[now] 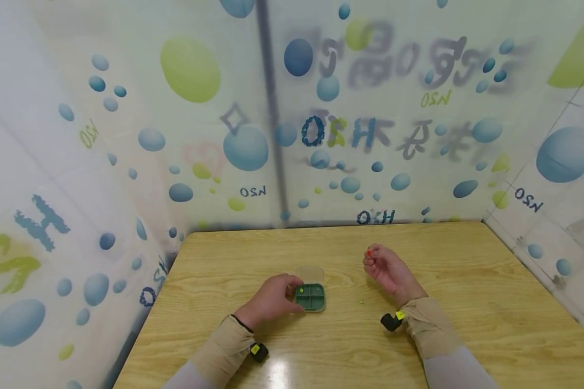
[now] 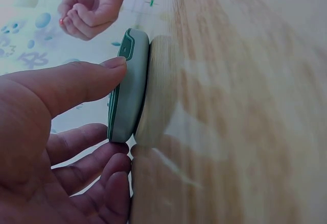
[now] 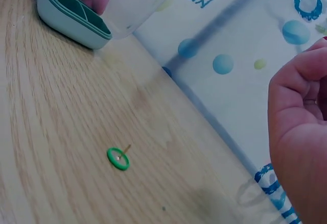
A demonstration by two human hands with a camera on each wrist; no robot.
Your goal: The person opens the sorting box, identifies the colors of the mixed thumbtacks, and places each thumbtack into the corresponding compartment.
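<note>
A small green case (image 1: 311,309) with four compartments lies on the table, its clear lid (image 1: 311,274) tipped back. My left hand (image 1: 274,298) grips the case's left side; the thumb (image 2: 97,78) lies by the clasp and the other fingers are at the far end. In its back left compartment lies a small yellow-green piece (image 1: 301,290). Held up to the right, above the table, my right hand (image 1: 386,269) has curled fingers and pinches a small red piece (image 1: 369,253), mostly hidden by the fingertips. Between the hands lies a green-rimmed thumbtack (image 3: 118,158), pin sticking up.
The wood-grain table (image 1: 467,324) reaches back to a white wall sheet (image 1: 199,135) printed with blue and green dots and letters. Sheets stand along the left and right sides too. A small black camera (image 1: 392,322) sits on the right wrist, another (image 1: 259,352) on the left.
</note>
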